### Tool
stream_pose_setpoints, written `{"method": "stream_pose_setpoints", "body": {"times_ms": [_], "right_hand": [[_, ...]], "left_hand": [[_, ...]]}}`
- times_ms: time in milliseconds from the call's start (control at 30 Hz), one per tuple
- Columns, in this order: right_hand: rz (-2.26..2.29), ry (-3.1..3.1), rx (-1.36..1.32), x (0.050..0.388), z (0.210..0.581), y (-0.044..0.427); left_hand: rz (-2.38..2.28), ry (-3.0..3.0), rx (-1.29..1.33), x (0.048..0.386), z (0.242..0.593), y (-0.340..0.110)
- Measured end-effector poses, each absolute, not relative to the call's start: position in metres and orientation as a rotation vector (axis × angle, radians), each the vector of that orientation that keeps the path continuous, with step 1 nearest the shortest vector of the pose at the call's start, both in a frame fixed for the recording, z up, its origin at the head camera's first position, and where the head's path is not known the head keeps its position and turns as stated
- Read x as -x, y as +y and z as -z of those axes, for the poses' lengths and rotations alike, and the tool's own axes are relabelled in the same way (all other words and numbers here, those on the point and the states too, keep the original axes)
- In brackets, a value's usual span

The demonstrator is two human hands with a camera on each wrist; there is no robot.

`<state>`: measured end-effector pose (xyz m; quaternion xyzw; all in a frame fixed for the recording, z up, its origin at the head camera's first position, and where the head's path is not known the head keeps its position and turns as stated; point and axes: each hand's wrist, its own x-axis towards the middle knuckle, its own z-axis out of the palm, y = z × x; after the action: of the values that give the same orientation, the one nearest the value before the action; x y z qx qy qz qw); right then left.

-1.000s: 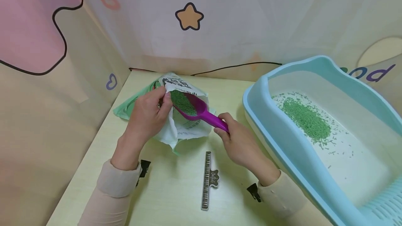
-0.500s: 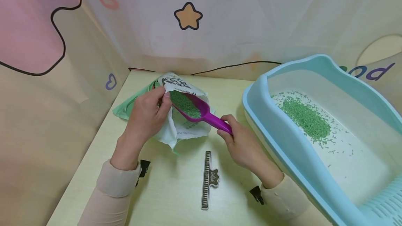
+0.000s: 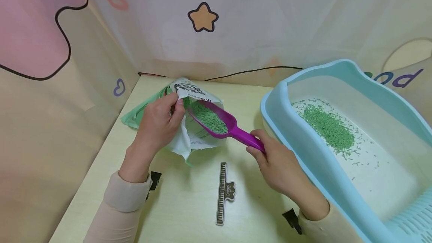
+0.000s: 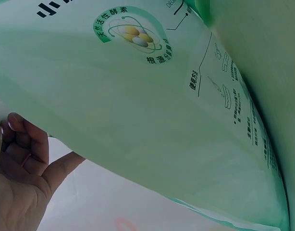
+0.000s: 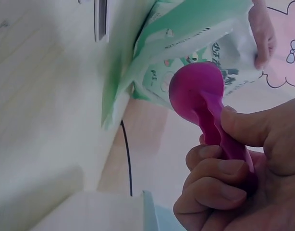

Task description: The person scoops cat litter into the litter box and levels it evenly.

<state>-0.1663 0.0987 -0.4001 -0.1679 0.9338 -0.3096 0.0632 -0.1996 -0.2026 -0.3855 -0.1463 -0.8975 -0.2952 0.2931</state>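
My left hand (image 3: 161, 121) pinches the edge of the mouth of a green and white bag (image 3: 199, 90), which lies on the table with its mouth held apart. In the left wrist view the printed side of the bag (image 4: 133, 96) fills most of the picture. My right hand (image 3: 278, 162) grips the handle of a purple scoop (image 3: 233, 123). Green pellets (image 3: 210, 119) fill the scoop's bowl, whose tip is still at the bag's mouth. The right wrist view shows fingers (image 5: 219, 173) curled round the handle and the scoop's underside (image 5: 198, 89).
To the right stands a light blue litter box (image 3: 303, 134) with a pile of green pellets (image 3: 329, 128) on its floor. A bag clip (image 3: 221, 194) lies on the table (image 3: 189, 205) between my forearms. A printed curtain (image 3: 246, 29) hangs behind.
My right hand has drawn the filled scoop back out of the bag, to the right and toward me. The left hand keeps its hold on the bag's edge.
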Motion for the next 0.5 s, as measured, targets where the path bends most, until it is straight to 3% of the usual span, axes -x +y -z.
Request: {"method": "stream_pose_setpoints", "body": {"times_ms": [500], "right_hand": [[0.87, 2.862, 0.505, 0.144, 0.382, 0.13]], "left_hand": [[0.781, -2.406, 0.379, 0.199, 0.384, -0.202]]}}
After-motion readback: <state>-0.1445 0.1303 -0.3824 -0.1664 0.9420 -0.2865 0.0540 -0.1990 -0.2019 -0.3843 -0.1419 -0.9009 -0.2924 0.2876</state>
